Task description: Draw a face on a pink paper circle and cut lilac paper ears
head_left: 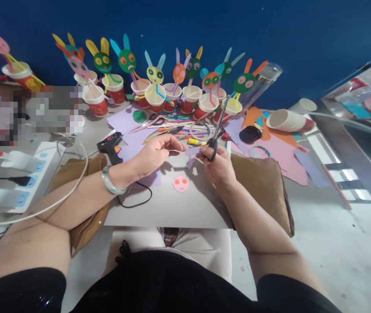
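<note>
My right hand [218,167] holds black-handled scissors [216,139], their blades pointing up and away. Its thumb and fingers also pinch a small piece of purple paper [192,151], and part of that piece hangs below. Just left of the paper is my left hand [154,154], with its fingers curled in and the tips close to the paper's left end. Whatever lies between those fingertips is too small to make out. On the table below the hands lies a pink paper disc [180,183] with orange eyes and a drawn mouth.
Several red-and-white paper cups [155,100] with paper rabbit figures line the blue wall. A black glue gun [111,145] lies left, near a white power strip [37,174]. Coloured sticks [169,124], a yellow glue stick [196,142] and pink paper [286,158] lie about. Brown cushions [260,187] flank my arms.
</note>
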`<state>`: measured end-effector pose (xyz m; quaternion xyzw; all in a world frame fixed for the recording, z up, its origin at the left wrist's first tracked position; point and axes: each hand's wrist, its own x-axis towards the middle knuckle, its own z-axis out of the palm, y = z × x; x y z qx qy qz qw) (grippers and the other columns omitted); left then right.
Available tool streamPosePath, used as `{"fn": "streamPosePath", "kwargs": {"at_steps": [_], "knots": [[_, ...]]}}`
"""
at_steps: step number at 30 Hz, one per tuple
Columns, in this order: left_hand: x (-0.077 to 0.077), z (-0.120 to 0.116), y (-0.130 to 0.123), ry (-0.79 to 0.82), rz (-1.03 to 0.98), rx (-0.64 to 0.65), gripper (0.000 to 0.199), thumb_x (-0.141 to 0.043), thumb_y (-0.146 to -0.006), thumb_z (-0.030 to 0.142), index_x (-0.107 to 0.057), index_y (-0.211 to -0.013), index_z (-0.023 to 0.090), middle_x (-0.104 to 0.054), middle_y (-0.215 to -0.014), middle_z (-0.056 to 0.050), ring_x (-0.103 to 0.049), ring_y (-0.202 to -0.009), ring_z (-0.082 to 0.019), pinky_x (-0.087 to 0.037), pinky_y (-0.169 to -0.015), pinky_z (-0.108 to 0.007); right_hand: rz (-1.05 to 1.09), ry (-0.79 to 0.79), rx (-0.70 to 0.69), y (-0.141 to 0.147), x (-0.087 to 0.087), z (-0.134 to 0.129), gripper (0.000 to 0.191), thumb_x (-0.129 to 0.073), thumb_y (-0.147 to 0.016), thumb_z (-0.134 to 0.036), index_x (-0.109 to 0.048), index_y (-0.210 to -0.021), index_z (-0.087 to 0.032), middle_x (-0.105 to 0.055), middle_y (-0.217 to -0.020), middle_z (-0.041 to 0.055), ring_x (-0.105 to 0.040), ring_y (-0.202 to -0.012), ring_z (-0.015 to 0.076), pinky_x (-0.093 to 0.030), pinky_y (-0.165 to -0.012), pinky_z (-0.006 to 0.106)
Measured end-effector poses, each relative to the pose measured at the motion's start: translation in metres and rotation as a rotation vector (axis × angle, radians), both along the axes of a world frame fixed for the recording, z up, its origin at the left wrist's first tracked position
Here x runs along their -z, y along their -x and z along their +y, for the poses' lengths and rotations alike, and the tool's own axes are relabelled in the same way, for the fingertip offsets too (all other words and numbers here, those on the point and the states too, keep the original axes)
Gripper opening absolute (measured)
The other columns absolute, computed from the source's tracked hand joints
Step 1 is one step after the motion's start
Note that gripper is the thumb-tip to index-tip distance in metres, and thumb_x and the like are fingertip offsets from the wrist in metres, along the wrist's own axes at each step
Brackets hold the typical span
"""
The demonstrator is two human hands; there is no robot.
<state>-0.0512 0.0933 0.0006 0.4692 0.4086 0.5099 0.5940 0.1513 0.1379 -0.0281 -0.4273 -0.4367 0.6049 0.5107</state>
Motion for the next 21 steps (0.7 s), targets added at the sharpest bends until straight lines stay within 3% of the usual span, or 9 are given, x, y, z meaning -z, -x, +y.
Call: {"fn": "streamPosePath", "kwargs": {"at_steps": [4, 7, 9, 21], "knots": [[-0.0008, -0.0009, 0.0001, -0.005, 0.002, -0.013, 0.026, -0.049, -0.062, 0.0, -0.063, -0.076, 0.018, -0.075, -0.091, -0.002, -0.07, -0.098, -0.016, -0.053, -0.102, -0.041, -0.008, 0.004, 0.002, 0.0001, -0.001, -0.0005, 0.026, -0.089, -0.058, -0.03, -0.064, -0.06, -0.021, -0.056, -0.063, -0.0038, -0.05, -0.059, 0.0086, -0.047, -0.062, 0.026], [-0.0022, -0.0017, 0.0005, -0.021, 0.023, -0.023, 0.016, -0.053, -0.067, 0.002, -0.056, -0.063, 0.018, -0.077, -0.093, -0.003, -0.071, -0.101, -0.016, -0.052, -0.105, -0.042, -0.013, 0.008, 0.007, 0.0003, -0.0013, -0.0006, 0.026, -0.088, -0.058, -0.03, -0.064, -0.061, -0.022, -0.057, -0.064, -0.0037, -0.051, -0.06, 0.0092, -0.049, -0.062, 0.027], [-0.0029, -0.0021, 0.0008, -0.037, 0.025, -0.022, 0.02, -0.054, -0.071, 0.003, -0.051, -0.058, 0.018, -0.077, -0.094, -0.004, -0.071, -0.102, -0.017, -0.052, -0.107, -0.043, -0.015, 0.006, 0.01, 0.0004, -0.0012, -0.0004, 0.026, -0.088, -0.058, -0.031, -0.064, -0.062, -0.022, -0.057, -0.065, -0.0037, -0.05, -0.06, 0.0092, -0.049, -0.063, 0.027], [-0.0006, -0.0014, 0.0005, -0.056, 0.037, -0.048, 0.02, -0.053, -0.07, 0.003, -0.053, -0.058, 0.019, -0.077, -0.088, -0.003, -0.073, -0.099, -0.017, -0.053, -0.104, -0.044, -0.015, 0.001, 0.01, 0.0003, 0.0, -0.0001, 0.028, -0.087, -0.058, -0.031, -0.061, -0.061, -0.022, -0.056, -0.063, -0.004, -0.049, -0.06, 0.0093, -0.047, -0.063, 0.027]]}}
